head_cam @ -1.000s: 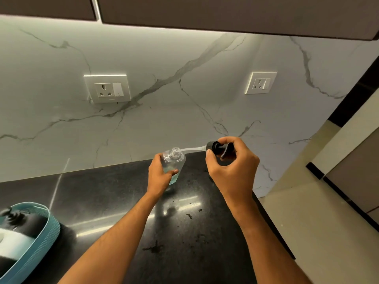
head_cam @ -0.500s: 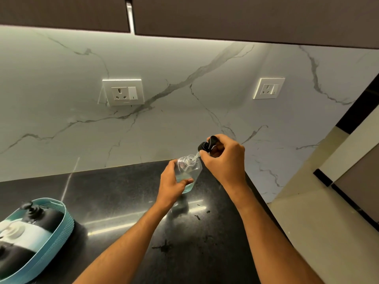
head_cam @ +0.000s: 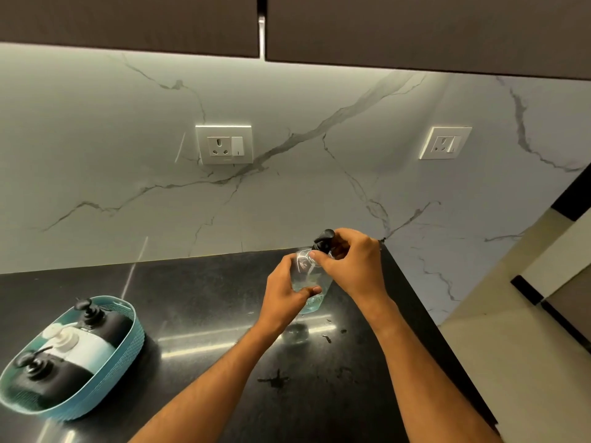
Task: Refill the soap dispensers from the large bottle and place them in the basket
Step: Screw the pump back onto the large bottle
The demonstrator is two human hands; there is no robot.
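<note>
A small clear dispenser bottle with a little pale blue soap at its bottom stands near the back right of the black counter. My left hand wraps around its body. My right hand grips the black pump head on the bottle's neck, with the pump's tube down inside the bottle. At the left sits a teal basket holding two black dispensers and a white one, all lying down. The large refill bottle is not in view.
The counter's right edge drops off close to the bottle, with a beige floor beyond. A marble backsplash with two wall sockets rises behind. Dark cabinets hang overhead. Small dark spots mark the counter.
My right hand swung the pump from sideways beside the bottle to upright over it, and the tube went down into the neck. The view shifted, showing more of the basket.
</note>
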